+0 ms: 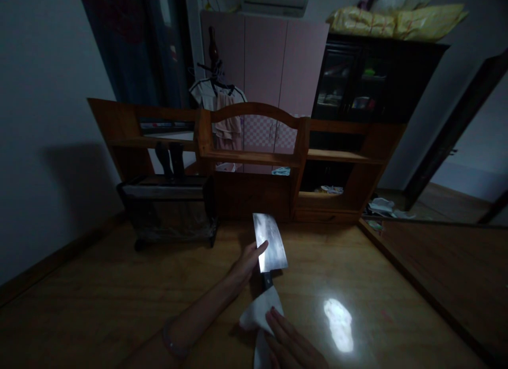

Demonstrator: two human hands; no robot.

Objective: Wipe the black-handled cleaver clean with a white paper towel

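Observation:
A cleaver (272, 242) with a broad, shiny blade is held over the wooden surface, its blade pointing away from me. My left hand (249, 263) grips the blade at its left edge, the thumb lying on the flat face. A short stretch of the black handle (266, 279) shows below the blade. The rest of it is covered by a white cloth or tissue (257, 309). My right hand (291, 340) is closed on this white piece around the handle end, fingers pressed together. Part of the white piece hangs below, partly hidden by that hand.
A knife block (170, 210) with black-handled knives stands at the left on the wooden surface (190, 289). Behind it runs a wooden shelf unit (254, 191). A bright light reflection lies on the surface at right. A raised wooden edge (413, 289) borders the right side.

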